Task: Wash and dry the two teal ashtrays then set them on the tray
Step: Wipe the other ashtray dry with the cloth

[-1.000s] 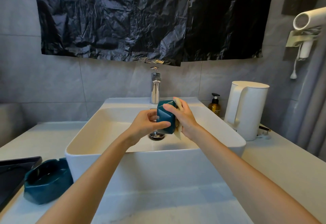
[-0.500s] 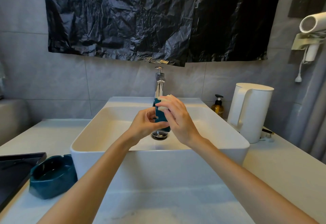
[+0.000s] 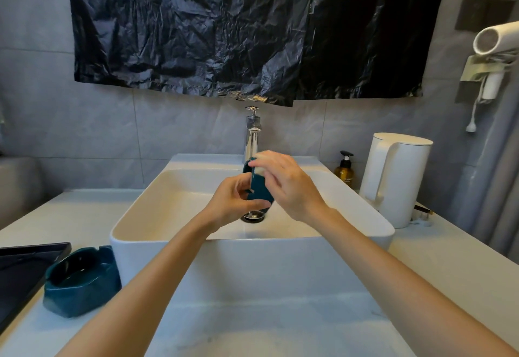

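Head view: the left hand [image 3: 233, 202] grips one teal ashtray [image 3: 259, 191] held on edge above the sink [image 3: 196, 240]; the right hand [image 3: 286, 185] pinches a pale sponge [image 3: 259, 170] against its upper rim; the second ashtray [image 3: 81, 281] sits on the counter [image 3: 252, 317], just beside the dark tray [image 3: 22, 266].

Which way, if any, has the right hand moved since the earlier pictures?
Yes. The right hand has slid left, toward the faucet; its fingers hold the sponge atop the held teal ashtray.

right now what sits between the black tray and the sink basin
The other teal ashtray, resting on the counter, as the head view shows.
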